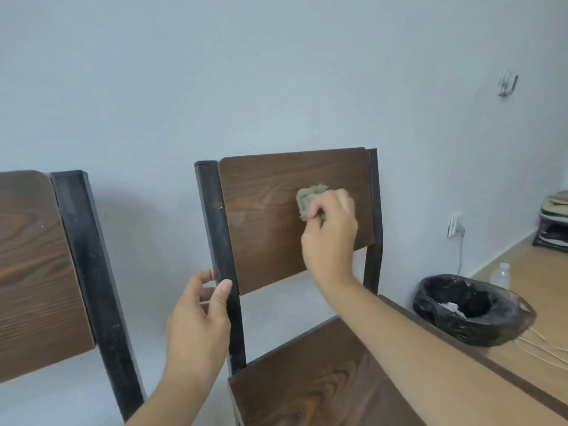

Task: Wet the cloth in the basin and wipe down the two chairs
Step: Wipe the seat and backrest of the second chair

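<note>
Right hand [330, 229] presses the bunched green cloth [309, 199], soft and limp, against the stiff chair backrest [264, 216]; left hand [198, 321] grips its black post [219, 222].

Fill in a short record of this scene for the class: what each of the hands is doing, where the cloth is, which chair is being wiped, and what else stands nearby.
right hand: presses the cloth on the backrest
left hand: grips the chair's left black post
chair being wiped: the middle one, wood panels, black frame
second chair: at left, untouched now
nearby: lined bin, plastic bottle, both on the floor at right
basin: not in view
</note>
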Demonstrator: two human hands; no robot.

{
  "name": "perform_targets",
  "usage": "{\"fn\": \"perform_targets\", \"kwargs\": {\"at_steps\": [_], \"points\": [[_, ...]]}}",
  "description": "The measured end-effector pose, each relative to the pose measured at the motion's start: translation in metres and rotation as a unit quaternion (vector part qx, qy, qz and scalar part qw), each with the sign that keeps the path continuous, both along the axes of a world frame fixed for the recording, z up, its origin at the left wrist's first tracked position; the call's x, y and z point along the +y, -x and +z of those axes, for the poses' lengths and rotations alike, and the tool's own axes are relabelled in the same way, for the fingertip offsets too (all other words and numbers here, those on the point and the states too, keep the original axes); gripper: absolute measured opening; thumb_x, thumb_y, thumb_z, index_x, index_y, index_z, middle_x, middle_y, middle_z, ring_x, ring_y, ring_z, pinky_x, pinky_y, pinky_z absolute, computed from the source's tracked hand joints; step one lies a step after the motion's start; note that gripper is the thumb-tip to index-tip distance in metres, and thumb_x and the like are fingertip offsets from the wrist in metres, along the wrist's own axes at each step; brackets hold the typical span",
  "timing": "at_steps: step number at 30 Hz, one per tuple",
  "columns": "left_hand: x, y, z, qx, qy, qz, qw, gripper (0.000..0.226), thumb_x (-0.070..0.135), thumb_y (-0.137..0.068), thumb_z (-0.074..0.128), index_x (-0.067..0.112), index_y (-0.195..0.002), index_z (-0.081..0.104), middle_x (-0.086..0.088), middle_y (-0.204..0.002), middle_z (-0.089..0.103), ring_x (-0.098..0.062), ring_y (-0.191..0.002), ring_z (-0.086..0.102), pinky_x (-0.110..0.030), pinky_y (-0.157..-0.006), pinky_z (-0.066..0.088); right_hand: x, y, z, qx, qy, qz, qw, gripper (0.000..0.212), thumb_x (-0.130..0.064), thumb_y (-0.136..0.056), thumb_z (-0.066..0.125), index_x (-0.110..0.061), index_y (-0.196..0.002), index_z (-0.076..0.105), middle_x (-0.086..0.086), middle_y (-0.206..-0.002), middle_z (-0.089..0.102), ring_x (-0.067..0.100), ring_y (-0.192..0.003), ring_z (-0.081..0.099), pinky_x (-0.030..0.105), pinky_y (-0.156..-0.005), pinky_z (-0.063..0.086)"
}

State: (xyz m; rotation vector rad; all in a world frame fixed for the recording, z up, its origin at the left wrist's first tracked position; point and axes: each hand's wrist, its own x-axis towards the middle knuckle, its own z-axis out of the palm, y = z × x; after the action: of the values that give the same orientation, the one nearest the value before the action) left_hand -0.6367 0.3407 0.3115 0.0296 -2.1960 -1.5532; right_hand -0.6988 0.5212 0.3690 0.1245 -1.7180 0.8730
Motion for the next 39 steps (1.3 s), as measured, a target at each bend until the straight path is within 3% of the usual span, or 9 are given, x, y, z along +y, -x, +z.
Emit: {"fn": "perform_targets", "kwargs": {"at_steps": [4, 9, 14, 19, 23, 26, 31, 34, 39], "points": [[0.002, 0.001, -0.001, 0.022, 0.01, -0.006, 1.0, 0.026, 0.036, -0.1, 0.052, 0.023, -0.123, 0.057, 0.004, -0.093, 0.069, -0.015, -0.084, 0.064, -0.028, -0.065, 0.046, -0.028, -0.034, -0.044, 0.018, -0.288, 0.113, 0.951, 0.027, 0.015, -0.085, 0.055, -0.006, -0.068, 0.058, 0.011, -0.086, 0.06, 0.028, -0.083, 0.053, 0.038, -0.069, 0.046], [0.004, 0.0, 0.0, 0.019, 0.017, -0.005, 1.0, 0.033, 0.038, -0.101, 0.05, 0.023, -0.131, 0.053, 0.002, -0.099, 0.065, -0.001, -0.082, 0.057, -0.015, -0.061, 0.04, -0.04, 0.005, 0.058, 0.029, 0.032, 0.008, 0.999, 0.032, 0.024, -0.074, 0.05, -0.007, -0.067, 0.057, 0.006, -0.086, 0.053, 0.023, -0.087, 0.05, 0.025, -0.071, 0.039], [0.005, -0.004, 0.003, 0.002, 0.039, -0.006, 0.999, 0.035, 0.037, -0.102, 0.049, 0.022, -0.132, 0.052, 0.0, -0.108, 0.069, -0.009, -0.087, 0.063, -0.019, -0.063, 0.044, -0.054, -0.02, -0.006, 0.057, -0.248, 0.072, 0.965, 0.032, 0.025, -0.075, 0.059, -0.003, -0.061, 0.055, 0.013, -0.085, 0.059, 0.028, -0.083, 0.051, 0.034, -0.069, 0.044], [0.004, -0.004, 0.004, 0.008, 0.052, 0.02, 0.998, 0.04, 0.039, -0.102, 0.046, 0.021, -0.138, 0.049, -0.006, -0.117, 0.069, -0.027, -0.102, 0.065, -0.039, -0.08, 0.055, -0.051, 0.004, 0.076, 0.031, 0.003, 0.003, 0.999, 0.031, 0.023, -0.075, 0.052, -0.005, -0.064, 0.059, 0.001, -0.084, 0.052, 0.02, -0.089, 0.05, 0.025, -0.07, 0.042], [0.001, -0.005, 0.0, 0.012, 0.066, 0.01, 0.998, 0.033, 0.035, -0.103, 0.046, 0.02, -0.131, 0.053, -0.003, -0.103, 0.068, -0.024, -0.091, 0.063, -0.035, -0.068, 0.044, -0.085, -0.025, 0.011, 0.083, -0.218, 0.072, 0.97, 0.026, 0.019, -0.072, 0.059, -0.003, -0.059, 0.056, 0.015, -0.089, 0.064, 0.03, -0.083, 0.052, 0.038, -0.068, 0.045], [0.001, -0.004, 0.002, 0.014, 0.059, 0.012, 0.998, 0.039, 0.036, -0.102, 0.047, 0.018, -0.137, 0.052, -0.008, -0.109, 0.068, -0.03, -0.1, 0.063, -0.037, -0.076, 0.044, -0.033, -0.027, -0.046, 0.027, -0.314, 0.061, 0.947, 0.024, 0.01, -0.082, 0.058, -0.003, -0.062, 0.056, 0.017, -0.101, 0.067, 0.027, -0.092, 0.055, 0.026, -0.069, 0.047], [0.004, -0.003, 0.002, 0.013, 0.048, 0.004, 0.999, 0.041, 0.037, -0.103, 0.045, 0.017, -0.138, 0.05, -0.007, -0.105, 0.062, -0.029, -0.095, 0.059, -0.038, -0.078, 0.043, 0.066, 0.02, -0.039, -0.081, -0.012, -0.136, 0.987, 0.01, 0.009, -0.081, 0.05, 0.005, -0.076, 0.058, 0.009, -0.102, 0.054, -0.013, -0.084, 0.049, 0.01, -0.065, 0.039], [0.006, -0.004, 0.003, 0.005, 0.055, -0.002, 0.998, 0.041, 0.038, -0.103, 0.045, 0.018, -0.138, 0.05, -0.007, -0.104, 0.063, -0.033, -0.096, 0.063, -0.042, -0.079, 0.048, 0.076, 0.025, -0.029, -0.145, 0.186, -0.066, 0.97, 0.017, 0.016, -0.077, 0.052, 0.006, -0.072, 0.066, 0.011, -0.105, 0.055, -0.017, -0.083, 0.048, -0.002, -0.065, 0.038], [0.002, -0.005, 0.006, 0.008, 0.07, -0.007, 0.997, 0.042, 0.041, -0.102, 0.045, 0.022, -0.14, 0.048, -0.005, -0.107, 0.063, -0.033, -0.099, 0.065, -0.05, -0.088, 0.055, 0.045, -0.009, -0.077, -0.173, -0.004, 0.025, 0.985, 0.009, 0.009, -0.076, 0.061, 0.001, -0.079, 0.061, -0.002, -0.106, 0.051, -0.011, -0.089, 0.048, 0.002, -0.066, 0.043]]}}
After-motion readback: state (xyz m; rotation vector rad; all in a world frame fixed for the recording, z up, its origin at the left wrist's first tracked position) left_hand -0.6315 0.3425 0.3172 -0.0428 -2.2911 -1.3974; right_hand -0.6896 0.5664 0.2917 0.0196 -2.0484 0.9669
